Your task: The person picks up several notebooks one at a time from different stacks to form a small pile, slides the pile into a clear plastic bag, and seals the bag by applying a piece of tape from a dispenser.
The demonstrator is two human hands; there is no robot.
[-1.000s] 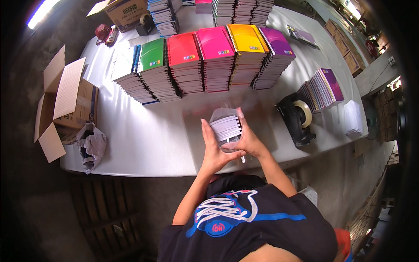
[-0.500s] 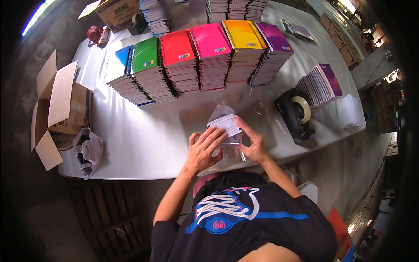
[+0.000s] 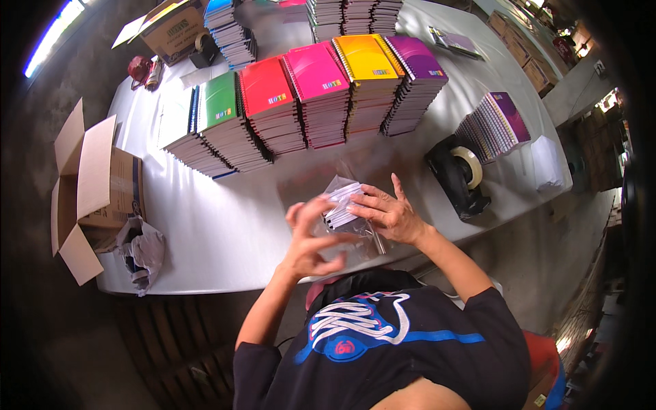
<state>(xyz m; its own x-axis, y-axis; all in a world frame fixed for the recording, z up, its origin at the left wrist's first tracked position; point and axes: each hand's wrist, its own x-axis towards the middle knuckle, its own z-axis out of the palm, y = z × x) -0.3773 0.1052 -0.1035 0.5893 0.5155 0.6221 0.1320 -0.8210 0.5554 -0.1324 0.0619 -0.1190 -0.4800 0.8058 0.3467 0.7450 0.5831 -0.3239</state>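
Note:
A small stack of spiral-bound notebooks (image 3: 337, 213) stands edge-up on the table in front of me, wrapped in clear plastic film (image 3: 337, 183). My right hand (image 3: 396, 217) lies over its right side, fingers stretched out across the film and one finger raised. Just to the left, my left hand (image 3: 307, 239) is open with fingers spread, slightly blurred. Its upper fingers overlap the stack's left edge; whether they touch it I cannot tell. Loose film (image 3: 369, 246) lies near the table's front edge.
Beyond the hands runs a row of notebook stacks, including green (image 3: 220, 99), red (image 3: 268, 85), pink (image 3: 318, 72), yellow (image 3: 369, 58) and purple (image 3: 417, 58). A black tape dispenser (image 3: 451, 181) and purple notebooks (image 3: 506, 116) are right; an open carton (image 3: 109, 171) and plastic bag (image 3: 141, 249) are left.
My left hand has come off the stack's top and moved left, its fingers spreading. My right hand has shifted from the stack's right edge onto its side. The stack has turned slightly.

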